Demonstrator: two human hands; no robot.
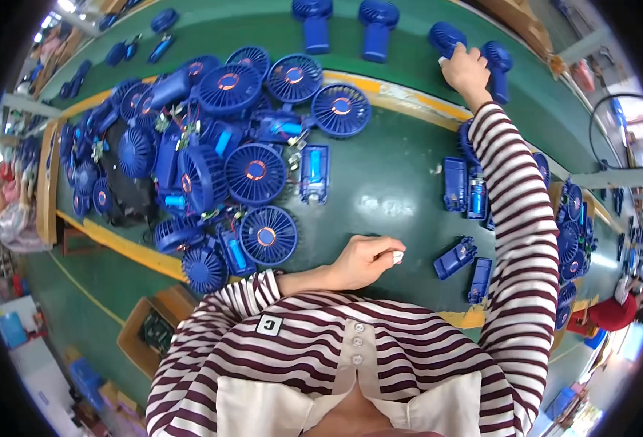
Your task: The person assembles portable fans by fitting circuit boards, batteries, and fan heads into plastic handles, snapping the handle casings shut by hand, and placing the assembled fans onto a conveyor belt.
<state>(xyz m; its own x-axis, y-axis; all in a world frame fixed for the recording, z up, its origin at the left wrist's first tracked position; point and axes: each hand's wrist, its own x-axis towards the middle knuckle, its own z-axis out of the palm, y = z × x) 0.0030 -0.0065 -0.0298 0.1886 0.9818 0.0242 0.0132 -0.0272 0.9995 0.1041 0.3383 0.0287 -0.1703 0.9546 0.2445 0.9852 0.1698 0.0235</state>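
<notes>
We find the right hand [468, 74] grasping a blue handheld fan [446, 36] by its handle end, over the green belt [416, 58]. The left hand [367, 262] rests curled above the worktable [379, 178] — we cannot tell whether it pinches anything. We judge this fan's assembly nearly finished, as its neighbouring fan [377, 29] looks closed. Much remains: a heap of fans [230, 89] with exposed wiring, and an open casing [314, 175] showing its battery.

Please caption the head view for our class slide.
Right hand on a blue fan, left hand near heaped fans.
</notes>
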